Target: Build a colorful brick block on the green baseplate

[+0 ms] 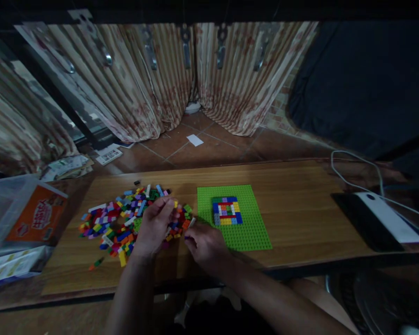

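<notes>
My left hand (155, 225) is over the right side of a loose pile of small toy building bricks (115, 218). Its fingers are pinched, and a small yellow brick (175, 204) shows at the fingertips. Close beside it, my right hand (207, 244) has curled fingers at the near left edge of a green studded baseplate (253, 223). A white brick (192, 222) and a bit of purple show by its fingers; what they grip is too small to make out. On the baseplate sits a square multicoloured brick build (226, 211) with red bars inside.
The wooden table (293, 204) carries a black-and-white flat device (377, 218) with a white cable at the right. A clear plastic box (7, 195) with an orange label stands at the left. Striped curtains (167, 83) hang beyond the tiled floor.
</notes>
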Motion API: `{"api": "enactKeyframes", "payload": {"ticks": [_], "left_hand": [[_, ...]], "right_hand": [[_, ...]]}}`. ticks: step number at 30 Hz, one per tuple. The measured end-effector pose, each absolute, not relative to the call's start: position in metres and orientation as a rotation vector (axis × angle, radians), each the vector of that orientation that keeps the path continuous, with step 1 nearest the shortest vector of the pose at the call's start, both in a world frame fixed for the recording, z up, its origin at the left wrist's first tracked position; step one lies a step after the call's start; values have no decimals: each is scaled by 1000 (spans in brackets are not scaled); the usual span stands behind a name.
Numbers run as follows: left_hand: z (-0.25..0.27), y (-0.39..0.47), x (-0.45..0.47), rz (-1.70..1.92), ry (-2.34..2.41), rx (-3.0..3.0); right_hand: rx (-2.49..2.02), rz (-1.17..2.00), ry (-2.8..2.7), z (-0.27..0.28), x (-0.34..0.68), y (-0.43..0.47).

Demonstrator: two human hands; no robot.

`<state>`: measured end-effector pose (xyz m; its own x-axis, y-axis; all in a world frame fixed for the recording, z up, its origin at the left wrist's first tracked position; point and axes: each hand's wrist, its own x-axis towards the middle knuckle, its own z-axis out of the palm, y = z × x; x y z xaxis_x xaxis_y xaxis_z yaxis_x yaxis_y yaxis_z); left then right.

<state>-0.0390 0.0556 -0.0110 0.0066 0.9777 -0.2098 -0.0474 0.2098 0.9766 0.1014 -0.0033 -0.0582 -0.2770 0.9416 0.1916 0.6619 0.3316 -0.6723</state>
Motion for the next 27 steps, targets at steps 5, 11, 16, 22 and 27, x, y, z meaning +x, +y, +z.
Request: {"api": "enactKeyframes", "payload": {"ticks": [5, 11, 16, 22, 27], "left_hand": [[-6, 51, -45, 1047, 1278, 1058], [-6, 47, -42, 1046, 1176, 933], [-11, 46, -39, 1030, 1143, 940], [-20, 43, -34, 939, 1195, 1203], [-22, 40, -36, 917, 1444, 1593]], "right_hand": [[-1455, 601, -2042, -63, 99, 1], [-1418, 645, -1889, -66, 101, 5], [-1337, 675, -1790, -53, 107, 5], [-1374, 616, -1751, -47, 119, 7], [-1407, 567, -1793, -51, 131, 7]]}}
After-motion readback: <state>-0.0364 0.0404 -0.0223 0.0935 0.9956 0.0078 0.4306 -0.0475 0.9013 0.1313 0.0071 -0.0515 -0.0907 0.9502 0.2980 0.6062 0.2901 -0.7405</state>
